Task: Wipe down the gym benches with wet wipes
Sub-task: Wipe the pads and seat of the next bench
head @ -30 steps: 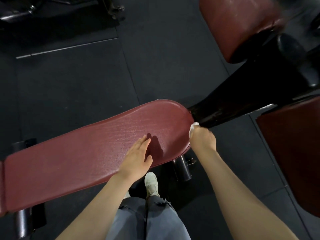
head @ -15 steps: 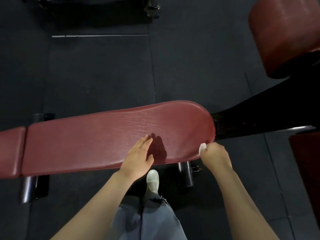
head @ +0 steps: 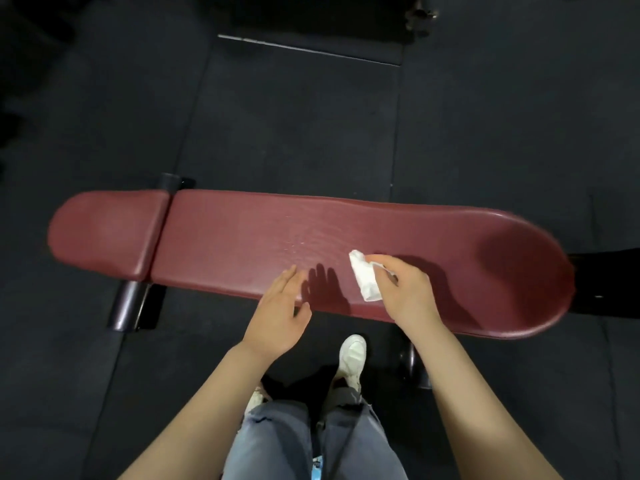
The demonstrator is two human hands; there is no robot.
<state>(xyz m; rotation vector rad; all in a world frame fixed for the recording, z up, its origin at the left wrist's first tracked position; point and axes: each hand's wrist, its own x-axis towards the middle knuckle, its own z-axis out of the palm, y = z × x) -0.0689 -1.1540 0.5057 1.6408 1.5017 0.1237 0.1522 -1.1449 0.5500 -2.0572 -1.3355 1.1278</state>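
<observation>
A long dark-red padded gym bench [head: 242, 237] lies across the view, with a shorter seat pad [head: 104, 233] at its left end. My right hand [head: 405, 289] holds a crumpled white wet wipe [head: 363, 280] on the bench top, a little right of the middle. Just left of it, my left hand [head: 280, 313] hovers at the bench's near edge with its fingers straight, casting a shadow on the pad. Faint wet specks show on the pad above my left hand.
Black rubber floor mats [head: 277, 116] surround the bench. Black cylindrical bench feet [head: 126, 306] stick out under the left part, and another foot [head: 412, 365] under the right. My white shoe [head: 351, 358] and grey trousers are right below. Dark equipment [head: 606, 282] adjoins the bench's right end.
My right hand moved with the wipe from the bench's rounded right end onto the top of the pad near the middle. The camera swung left, so the whole bench now shows.
</observation>
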